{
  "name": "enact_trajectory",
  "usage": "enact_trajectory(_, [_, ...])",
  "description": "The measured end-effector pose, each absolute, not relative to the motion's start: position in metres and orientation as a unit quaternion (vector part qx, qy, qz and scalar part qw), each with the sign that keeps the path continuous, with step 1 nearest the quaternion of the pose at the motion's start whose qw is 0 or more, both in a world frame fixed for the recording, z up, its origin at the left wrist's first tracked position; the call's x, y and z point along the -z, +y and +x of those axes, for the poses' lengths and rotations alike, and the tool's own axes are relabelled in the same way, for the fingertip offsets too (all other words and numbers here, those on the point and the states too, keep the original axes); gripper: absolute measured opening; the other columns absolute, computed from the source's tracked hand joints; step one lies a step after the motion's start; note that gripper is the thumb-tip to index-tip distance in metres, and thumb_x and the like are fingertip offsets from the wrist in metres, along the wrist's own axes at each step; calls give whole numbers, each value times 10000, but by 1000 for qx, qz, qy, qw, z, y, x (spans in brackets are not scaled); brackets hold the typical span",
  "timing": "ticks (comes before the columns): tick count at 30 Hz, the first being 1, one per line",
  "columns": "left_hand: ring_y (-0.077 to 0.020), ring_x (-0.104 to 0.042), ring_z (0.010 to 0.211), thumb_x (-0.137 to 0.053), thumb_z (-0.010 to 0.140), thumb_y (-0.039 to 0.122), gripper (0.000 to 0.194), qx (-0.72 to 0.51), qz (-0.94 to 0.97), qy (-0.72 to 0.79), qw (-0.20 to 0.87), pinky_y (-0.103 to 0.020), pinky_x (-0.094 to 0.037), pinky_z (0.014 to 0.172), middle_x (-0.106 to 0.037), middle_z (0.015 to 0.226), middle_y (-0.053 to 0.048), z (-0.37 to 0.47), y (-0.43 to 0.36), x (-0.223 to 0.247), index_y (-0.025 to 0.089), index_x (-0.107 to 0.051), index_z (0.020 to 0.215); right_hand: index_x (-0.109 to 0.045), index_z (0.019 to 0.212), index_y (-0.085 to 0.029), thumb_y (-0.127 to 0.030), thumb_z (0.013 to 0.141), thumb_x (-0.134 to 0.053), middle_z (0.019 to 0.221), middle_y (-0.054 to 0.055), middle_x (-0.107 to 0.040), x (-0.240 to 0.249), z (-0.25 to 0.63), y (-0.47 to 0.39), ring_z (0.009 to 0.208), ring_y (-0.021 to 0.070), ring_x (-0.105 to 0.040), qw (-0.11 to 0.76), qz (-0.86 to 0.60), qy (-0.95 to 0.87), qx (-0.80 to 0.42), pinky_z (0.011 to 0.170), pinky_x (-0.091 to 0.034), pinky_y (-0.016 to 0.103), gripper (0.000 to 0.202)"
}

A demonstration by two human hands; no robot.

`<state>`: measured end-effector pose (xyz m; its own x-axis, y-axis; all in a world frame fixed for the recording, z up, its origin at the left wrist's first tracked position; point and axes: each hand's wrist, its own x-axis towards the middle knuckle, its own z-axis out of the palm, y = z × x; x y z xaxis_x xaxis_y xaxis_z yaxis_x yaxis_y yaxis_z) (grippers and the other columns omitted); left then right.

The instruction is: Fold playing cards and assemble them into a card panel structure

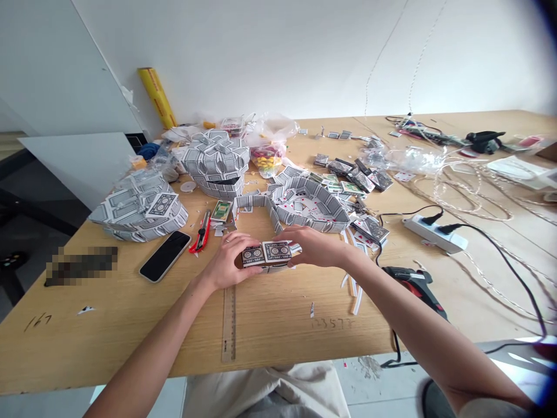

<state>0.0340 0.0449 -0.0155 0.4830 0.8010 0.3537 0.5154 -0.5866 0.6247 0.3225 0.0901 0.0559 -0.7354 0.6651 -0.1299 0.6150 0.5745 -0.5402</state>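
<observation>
Near the front of the table, a small structure of dark-backed playing cards (277,251) sits between my two hands. My left hand (230,259) curls around its left end, thumb on the near side. The fingers of my right hand (311,247) close on its right end. Just beyond is an open, leaf-shaped tray built of folded cards (310,223), with loose cards inside. A low wall of folded cards (251,201) stands to its left. A clear ruler (228,331) lies flat below my left hand. What the far fingertips touch is partly hidden.
On the left are two card-built shapes (143,223) (216,157), a phone (165,256), a red utility knife (201,232) and a green card box (221,211). To the right lie a glue gun (415,290), a power strip (435,232) and trailing cords. Card boxes (359,179) clutter the back.
</observation>
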Motion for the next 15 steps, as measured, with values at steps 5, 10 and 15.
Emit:
enact_trajectory(5, [-338, -637, 1327, -930, 821, 495, 537, -338, 833, 373, 228, -549, -416, 1205, -791, 1293, -85, 30, 47, 22, 257, -738, 1262, -756, 1355, -220, -112, 769, -943, 1274, 103, -779, -56, 321, 88, 1193, 308, -722, 48, -362, -888, -279, 1025, -549, 401, 625])
enact_trajectory(10, [-329, -663, 1307, -940, 825, 423, 467, -350, 834, 363, 223, -568, -410, 1221, -801, 1302, -82, 27, 47, 27, 263, -767, 1228, -763, 1313, -212, -98, 823, -871, 1234, 104, -785, -56, 320, 86, 1162, 295, -725, 56, -342, -902, -257, 1006, -558, 399, 514])
enact_trajectory(15, [-337, -674, 1301, -962, 800, 418, 442, -350, 835, 362, 223, -605, -388, 1236, -800, 1312, -84, 25, 47, 30, 268, -787, 1178, -742, 1317, -228, -134, 806, -898, 1244, 105, -778, -52, 322, 85, 1158, 299, -722, 72, -351, -894, -268, 987, -557, 398, 543])
